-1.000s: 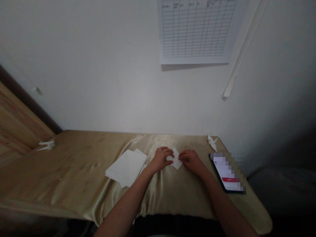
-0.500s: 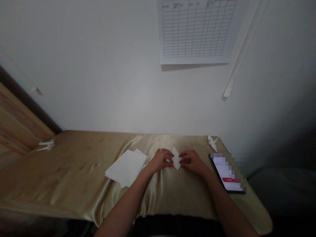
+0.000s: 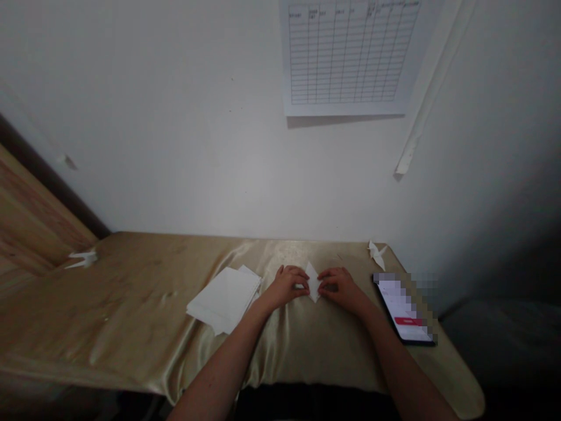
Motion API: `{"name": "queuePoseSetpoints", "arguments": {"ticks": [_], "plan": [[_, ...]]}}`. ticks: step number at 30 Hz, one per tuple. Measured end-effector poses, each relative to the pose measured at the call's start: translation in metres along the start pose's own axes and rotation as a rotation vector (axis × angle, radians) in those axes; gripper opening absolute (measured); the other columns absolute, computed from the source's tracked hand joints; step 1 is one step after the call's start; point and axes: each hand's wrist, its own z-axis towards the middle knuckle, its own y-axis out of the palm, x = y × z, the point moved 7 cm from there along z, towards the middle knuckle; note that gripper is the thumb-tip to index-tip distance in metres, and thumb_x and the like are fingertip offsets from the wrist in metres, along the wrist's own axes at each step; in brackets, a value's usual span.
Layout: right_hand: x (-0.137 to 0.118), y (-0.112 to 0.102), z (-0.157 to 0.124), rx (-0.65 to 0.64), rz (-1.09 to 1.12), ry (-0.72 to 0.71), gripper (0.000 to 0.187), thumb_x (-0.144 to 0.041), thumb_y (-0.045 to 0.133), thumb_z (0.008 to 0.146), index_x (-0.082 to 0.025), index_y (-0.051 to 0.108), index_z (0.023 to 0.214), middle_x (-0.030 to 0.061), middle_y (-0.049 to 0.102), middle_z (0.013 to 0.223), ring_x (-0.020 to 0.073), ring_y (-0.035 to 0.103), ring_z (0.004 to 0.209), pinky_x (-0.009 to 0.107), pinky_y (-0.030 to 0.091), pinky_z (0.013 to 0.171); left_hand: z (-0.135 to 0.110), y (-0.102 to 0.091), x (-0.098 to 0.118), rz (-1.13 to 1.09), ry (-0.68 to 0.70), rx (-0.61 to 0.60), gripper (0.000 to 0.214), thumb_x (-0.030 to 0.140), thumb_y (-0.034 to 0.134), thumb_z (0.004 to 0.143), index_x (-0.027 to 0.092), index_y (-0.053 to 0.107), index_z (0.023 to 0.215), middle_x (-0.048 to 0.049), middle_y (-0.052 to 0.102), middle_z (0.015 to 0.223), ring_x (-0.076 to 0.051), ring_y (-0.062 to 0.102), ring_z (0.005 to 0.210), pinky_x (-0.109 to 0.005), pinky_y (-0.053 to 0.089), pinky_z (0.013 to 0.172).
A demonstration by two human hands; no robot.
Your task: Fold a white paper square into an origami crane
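Note:
A small folded white paper (image 3: 312, 282) lies on the gold satin tablecloth (image 3: 131, 310) near the table's far edge. My left hand (image 3: 287, 285) presses and pinches its left side with curled fingers. Its right side is pinched by my right hand (image 3: 339, 285), fingers bent over the fold. Both forearms reach in from the bottom of the picture.
A stack of white paper sheets (image 3: 225, 297) lies left of my hands. A phone (image 3: 405, 313) with a lit screen lies at the right. A finished paper crane (image 3: 377, 252) sits at the far right corner, another paper crane (image 3: 83, 257) at the far left. A printed table sheet (image 3: 348, 55) hangs on the wall.
The folded paper has been narrowed between my hands, from a wider shape to a slim upright diamond. Both hands have moved closer together.

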Motion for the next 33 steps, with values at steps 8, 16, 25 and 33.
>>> {"name": "queuePoseSetpoints", "arguments": {"ticks": [8, 16, 25, 33], "plan": [[-0.0035, 0.005, 0.0019, 0.032, -0.085, -0.001, 0.013, -0.026, 0.059, 0.089, -0.026, 0.072, 0.094, 0.0039, 0.069, 0.112, 0.0221, 0.058, 0.113, 0.05, 0.027, 0.111, 0.0015, 0.0044, -0.0003, 0.046, -0.045, 0.019, 0.01, 0.032, 0.066, 0.091, 0.029, 0.074, 0.095, -0.0039, 0.068, 0.122, -0.027, 0.051, 0.126, -0.061, 0.016, 0.118], [-0.0071, -0.0001, -0.0015, 0.05, -0.057, -0.004, 0.027, -0.042, 0.063, 0.087, -0.025, 0.066, 0.108, 0.0055, 0.068, 0.114, 0.0236, 0.058, 0.113, 0.049, 0.029, 0.111, 0.0054, 0.002, -0.0015, 0.028, -0.161, 0.08, 0.014, 0.029, 0.054, 0.096, 0.026, 0.067, 0.101, -0.0023, 0.071, 0.113, -0.024, 0.057, 0.119, -0.053, 0.025, 0.116], [-0.0021, 0.0077, 0.0032, 0.063, -0.137, 0.106, 0.029, -0.022, 0.06, 0.085, -0.027, 0.072, 0.11, 0.0066, 0.067, 0.118, 0.0247, 0.056, 0.119, 0.056, 0.015, 0.115, 0.0018, -0.0019, 0.0032, -0.032, -0.137, 0.067, 0.031, 0.045, 0.072, 0.084, 0.027, 0.066, 0.108, -0.0027, 0.068, 0.121, -0.027, 0.054, 0.124, -0.053, 0.021, 0.117], [-0.0027, 0.0086, 0.0051, 0.086, -0.178, 0.095, 0.025, -0.026, 0.057, 0.091, -0.031, 0.074, 0.108, 0.0059, 0.068, 0.113, 0.0251, 0.056, 0.114, 0.057, 0.019, 0.113, 0.0062, 0.0017, -0.0056, 0.023, -0.041, 0.092, 0.059, 0.055, 0.086, 0.064, 0.027, 0.071, 0.115, -0.0054, 0.068, 0.127, -0.029, 0.053, 0.126, -0.045, 0.031, 0.112]]}}
